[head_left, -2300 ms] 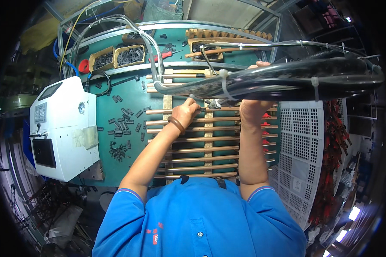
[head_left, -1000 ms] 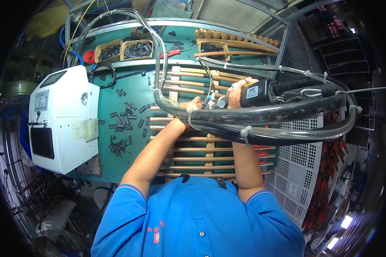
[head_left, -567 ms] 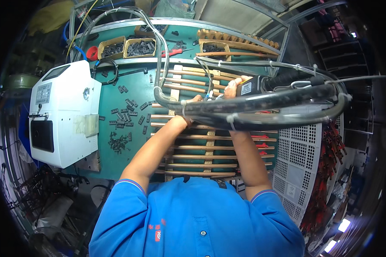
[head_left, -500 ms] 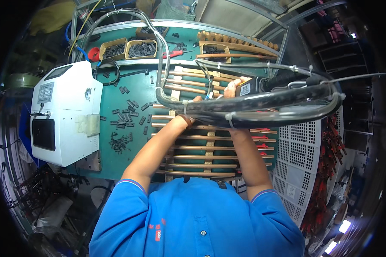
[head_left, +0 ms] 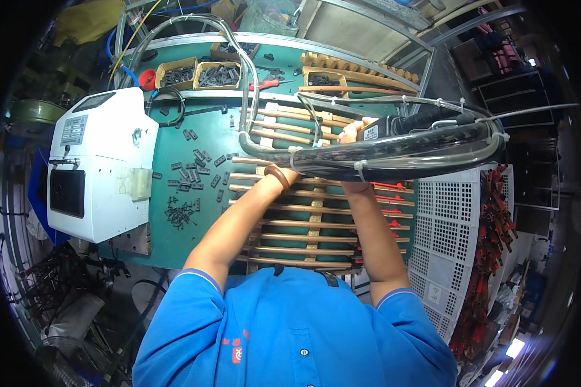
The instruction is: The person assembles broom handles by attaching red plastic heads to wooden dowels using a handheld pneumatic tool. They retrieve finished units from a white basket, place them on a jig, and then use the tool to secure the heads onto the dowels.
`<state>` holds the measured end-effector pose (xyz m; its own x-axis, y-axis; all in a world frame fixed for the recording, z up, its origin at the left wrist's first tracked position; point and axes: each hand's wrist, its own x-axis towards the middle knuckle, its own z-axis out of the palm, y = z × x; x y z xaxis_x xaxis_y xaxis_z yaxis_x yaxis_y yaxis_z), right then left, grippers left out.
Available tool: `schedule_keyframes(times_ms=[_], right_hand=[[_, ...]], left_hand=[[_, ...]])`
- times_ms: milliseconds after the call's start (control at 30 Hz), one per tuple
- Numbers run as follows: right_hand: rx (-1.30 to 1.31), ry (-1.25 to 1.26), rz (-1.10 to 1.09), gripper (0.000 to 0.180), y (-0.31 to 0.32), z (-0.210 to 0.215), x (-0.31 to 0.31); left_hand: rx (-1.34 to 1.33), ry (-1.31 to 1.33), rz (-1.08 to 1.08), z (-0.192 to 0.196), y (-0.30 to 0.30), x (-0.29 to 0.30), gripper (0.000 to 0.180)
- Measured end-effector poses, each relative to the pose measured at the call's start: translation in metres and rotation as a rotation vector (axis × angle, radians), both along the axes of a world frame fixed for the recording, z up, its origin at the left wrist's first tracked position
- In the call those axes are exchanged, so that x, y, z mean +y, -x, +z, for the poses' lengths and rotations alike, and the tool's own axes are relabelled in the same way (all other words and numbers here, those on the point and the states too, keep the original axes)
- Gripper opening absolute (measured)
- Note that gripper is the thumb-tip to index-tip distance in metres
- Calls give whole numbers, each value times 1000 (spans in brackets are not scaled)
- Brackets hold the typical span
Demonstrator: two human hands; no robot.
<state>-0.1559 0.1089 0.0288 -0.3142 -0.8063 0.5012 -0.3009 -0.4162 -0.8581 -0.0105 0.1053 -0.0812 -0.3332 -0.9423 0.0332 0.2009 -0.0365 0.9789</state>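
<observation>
Tool (head_left: 388,126) in right hand (head_left: 349,133) is black, white-labelled.

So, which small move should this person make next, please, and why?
Probably the best move is to ease the zip-tied hose bundle slightly away from the left hand. In this view it hides that hand's fingertips, so whether they touch the copper-coloured rods cannot be seen, while the right hand appears to grip the black handheld tool.
</observation>
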Motion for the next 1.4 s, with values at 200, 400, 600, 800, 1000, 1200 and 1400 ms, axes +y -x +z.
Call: schedule_keyframes(times_ms=[200, 400, 600, 800, 1000, 1200, 1400], right_hand=[[-24, 78, 147, 39, -16, 67, 12], [472, 210, -61, 36, -29, 114, 11], [122, 74, -20, 24, -22, 122, 7], [266, 218, -115, 30, -19, 119, 14], [144, 230, -160, 31, -22, 131, 21], [236, 207, -72, 37, -26, 118, 17], [524, 242, -38, 40, -29, 117, 14]], left_hand=[[-847, 607, 66, 41, -7, 8, 23], [-1053, 481, -143, 65, -15, 7, 20], [-949, 554, -99, 65, -17, 8, 16], [-938, 555, -101, 65, -18, 9, 16], [-948, 573, -77, 60, -18, 9, 17], [-954, 514, -152, 67, -16, 5, 21], [-1085, 417, -219, 60, -19, 6, 22]])
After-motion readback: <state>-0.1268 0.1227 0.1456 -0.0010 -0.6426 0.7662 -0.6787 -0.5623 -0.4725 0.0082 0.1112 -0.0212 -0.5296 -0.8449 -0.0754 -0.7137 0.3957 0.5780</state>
